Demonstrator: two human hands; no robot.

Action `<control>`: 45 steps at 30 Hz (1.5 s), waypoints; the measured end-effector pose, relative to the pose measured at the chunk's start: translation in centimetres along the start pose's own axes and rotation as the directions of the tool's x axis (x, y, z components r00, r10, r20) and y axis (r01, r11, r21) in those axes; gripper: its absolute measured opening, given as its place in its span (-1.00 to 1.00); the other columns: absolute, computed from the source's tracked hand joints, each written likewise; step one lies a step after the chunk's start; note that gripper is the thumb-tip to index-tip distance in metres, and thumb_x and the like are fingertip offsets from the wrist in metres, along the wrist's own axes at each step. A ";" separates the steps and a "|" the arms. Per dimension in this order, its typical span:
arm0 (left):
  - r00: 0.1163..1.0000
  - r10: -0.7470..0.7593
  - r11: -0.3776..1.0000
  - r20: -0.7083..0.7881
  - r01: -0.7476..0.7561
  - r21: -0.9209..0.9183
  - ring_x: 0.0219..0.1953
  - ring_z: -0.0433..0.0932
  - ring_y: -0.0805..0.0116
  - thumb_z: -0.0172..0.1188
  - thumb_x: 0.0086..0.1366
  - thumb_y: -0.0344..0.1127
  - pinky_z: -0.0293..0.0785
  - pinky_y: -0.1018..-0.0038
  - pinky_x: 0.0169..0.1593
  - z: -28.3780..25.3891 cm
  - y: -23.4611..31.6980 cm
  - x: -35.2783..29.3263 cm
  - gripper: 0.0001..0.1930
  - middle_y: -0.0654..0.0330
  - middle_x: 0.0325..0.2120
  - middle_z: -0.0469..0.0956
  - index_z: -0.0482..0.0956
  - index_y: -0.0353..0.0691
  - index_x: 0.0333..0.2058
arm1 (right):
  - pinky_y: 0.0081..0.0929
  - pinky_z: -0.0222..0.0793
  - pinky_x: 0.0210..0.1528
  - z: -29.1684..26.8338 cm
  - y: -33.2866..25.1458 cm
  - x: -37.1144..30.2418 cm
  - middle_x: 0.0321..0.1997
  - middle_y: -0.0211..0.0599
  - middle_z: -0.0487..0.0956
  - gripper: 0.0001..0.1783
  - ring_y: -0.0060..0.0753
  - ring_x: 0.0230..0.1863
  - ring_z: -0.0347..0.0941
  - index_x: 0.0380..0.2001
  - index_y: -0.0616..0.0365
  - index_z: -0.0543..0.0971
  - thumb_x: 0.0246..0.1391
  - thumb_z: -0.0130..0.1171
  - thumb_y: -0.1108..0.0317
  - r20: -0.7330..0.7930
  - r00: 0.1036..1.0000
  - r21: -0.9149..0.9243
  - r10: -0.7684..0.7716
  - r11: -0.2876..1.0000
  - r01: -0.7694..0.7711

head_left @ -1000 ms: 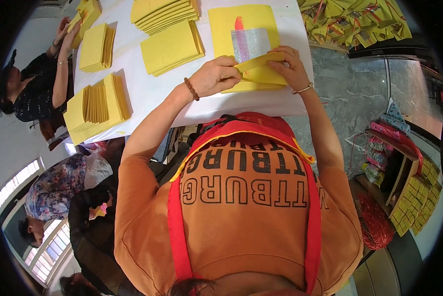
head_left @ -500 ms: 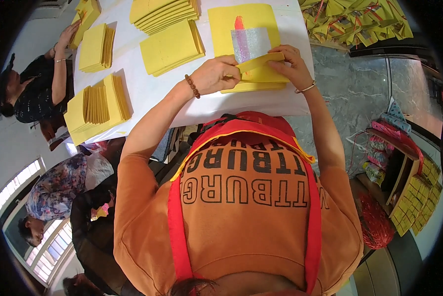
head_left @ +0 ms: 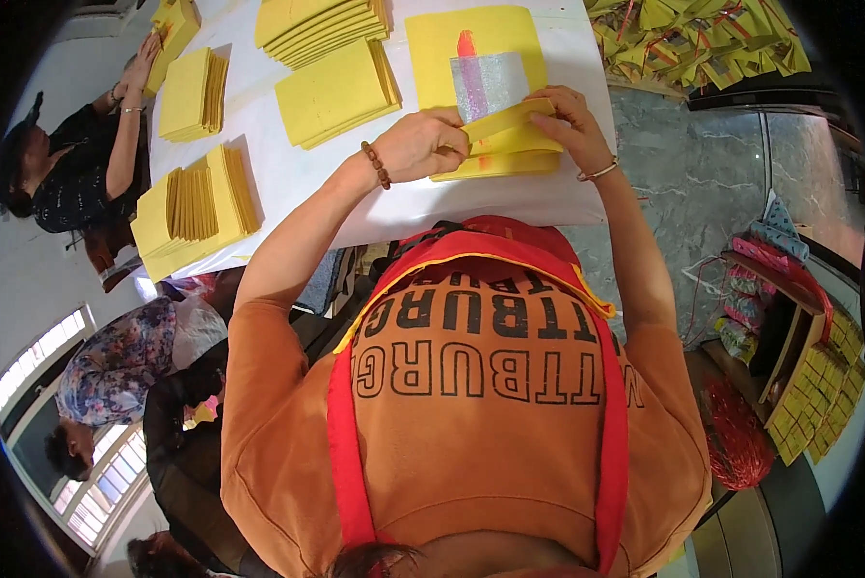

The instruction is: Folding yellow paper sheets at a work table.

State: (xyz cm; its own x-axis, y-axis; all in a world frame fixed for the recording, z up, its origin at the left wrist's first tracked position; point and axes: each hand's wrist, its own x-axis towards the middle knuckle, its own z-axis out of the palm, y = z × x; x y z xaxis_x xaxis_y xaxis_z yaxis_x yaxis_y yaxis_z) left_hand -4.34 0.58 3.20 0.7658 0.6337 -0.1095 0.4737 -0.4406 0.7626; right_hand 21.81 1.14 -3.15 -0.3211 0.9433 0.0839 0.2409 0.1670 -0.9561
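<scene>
A yellow paper sheet point(head_left: 434, 58) with a silver rectangle point(head_left: 488, 85) and a red-and-purple streak lies before me on the white-covered table point(head_left: 350, 197). Its near edge is folded up into a strip point(head_left: 509, 119). At the strip's left end, my left hand point(head_left: 423, 146) grips the paper with fingers curled. My right hand point(head_left: 572, 130) pinches the same strip at its right end, thumb in front and fingers behind. More yellow paper point(head_left: 505, 166) shows under the raised fold, nearer to me.
Folded yellow paper stacks point(head_left: 336, 91) stand left of the sheet, with others point(head_left: 193, 96) further left. A co-worker's hands point(head_left: 143, 65) touch a yellow bundle point(head_left: 175, 34) at the far left. Yellow paper pieces with red strings point(head_left: 702, 43) lie at the far right, beyond the grey floor point(head_left: 673, 183).
My hands hold the same strip, and my right fingers have shifted slightly along it. At the far left, the co-worker's second hand has come up beside the first.
</scene>
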 end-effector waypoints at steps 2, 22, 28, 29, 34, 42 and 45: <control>1.000 -0.003 1.000 0.005 0.003 0.012 -0.45 0.43 0.26 0.08 -0.03 -0.49 0.37 0.42 -0.40 0.0 0.1 0.0 -0.91 0.14 -0.51 0.37 0.50 -0.30 -0.48 | -0.43 0.02 0.13 -0.1 0.2 0.0 -0.11 -0.38 0.46 -0.74 -0.34 0.09 0.13 -0.32 0.09 0.58 -0.09 0.20 0.21 0.010 1.000 -0.021 -0.009 1.000 0.009; 0.930 -0.329 0.935 -0.165 0.296 -0.195 -0.43 0.32 0.52 0.07 0.10 -0.32 0.27 0.56 -0.37 0.2 0.9 -1.0 -0.86 0.21 -0.45 0.38 0.37 -0.24 -0.40 | -0.42 0.06 0.15 0.7 0.6 -0.7 0.01 -0.26 0.34 -0.54 -0.27 0.13 0.09 -0.09 0.12 0.45 -0.13 0.26 0.30 -0.065 0.996 -0.100 -0.060 0.994 0.054; 0.814 -0.092 0.959 -0.574 -0.084 -0.272 -0.15 0.34 0.30 0.22 0.07 -0.30 0.24 0.42 -0.02 2.1 -0.8 -2.1 -0.56 0.10 -0.16 0.39 0.37 -0.22 -0.06 | -0.43 0.06 0.11 1.2 1.2 -0.5 -0.06 -0.34 0.40 -0.72 -0.31 0.04 0.15 -0.22 0.11 0.52 -0.04 0.17 0.30 -0.081 0.994 0.110 0.068 0.992 -0.059; 0.837 0.005 0.999 -0.548 -0.033 -0.041 -0.13 0.33 0.22 0.23 0.03 -0.32 0.23 0.39 0.00 2.2 -1.7 -1.9 -0.52 0.09 -0.11 0.37 0.37 -0.19 -0.03 | -0.43 0.06 0.11 1.3 1.2 -0.5 -0.06 -0.34 0.40 -0.72 -0.31 0.04 0.15 -0.22 0.11 0.52 -0.04 0.17 0.30 -0.076 0.995 0.108 0.067 0.992 -0.059; 0.856 0.203 0.917 -0.476 0.004 0.398 -0.10 0.33 0.11 0.21 -0.17 -0.36 0.25 0.35 -0.01 3.5 -3.5 -1.3 -0.47 0.12 -0.09 0.38 0.47 -0.04 -0.08 | -0.26 0.01 0.16 0.3 0.9 0.0 0.00 -0.28 0.37 -0.52 -0.20 0.12 0.15 -0.08 0.01 0.45 -0.18 0.22 0.29 0.017 0.939 -0.383 -0.344 0.865 0.324; 0.855 0.348 0.756 -0.385 -0.013 0.654 -0.13 0.38 0.17 0.02 -0.02 -0.42 0.33 0.32 -0.11 2.2 -1.0 -2.3 -0.63 0.16 -0.19 0.45 0.50 -0.07 -0.15 | -0.20 -0.03 0.20 -0.6 -2.9 0.0 0.18 -0.30 0.26 -0.51 -0.19 0.23 0.10 -0.01 -0.12 0.41 -0.12 0.15 0.27 0.246 0.882 -0.695 -0.402 0.561 0.449; 0.875 0.358 0.770 -0.325 -0.080 0.633 -0.13 0.42 0.15 0.00 0.00 -0.41 0.36 0.33 -0.13 2.9 -0.4 -3.6 -0.65 0.13 -0.20 0.46 0.49 -0.13 -0.16 | -0.18 0.03 0.19 -0.1 -3.3 -1.6 0.12 -0.34 0.33 -0.60 -0.24 0.19 0.18 -0.07 -0.09 0.45 -0.07 0.12 0.29 0.417 0.826 -0.649 -0.379 0.512 0.563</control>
State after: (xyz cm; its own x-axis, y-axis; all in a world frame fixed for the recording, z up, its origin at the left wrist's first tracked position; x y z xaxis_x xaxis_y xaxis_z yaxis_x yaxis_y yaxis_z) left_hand -6.07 -3.36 1.44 0.6986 0.6036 0.3842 0.5788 -0.7924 0.1925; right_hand 21.66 -0.89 -0.08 -0.7384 0.5964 0.3147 0.5372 0.8023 -0.2602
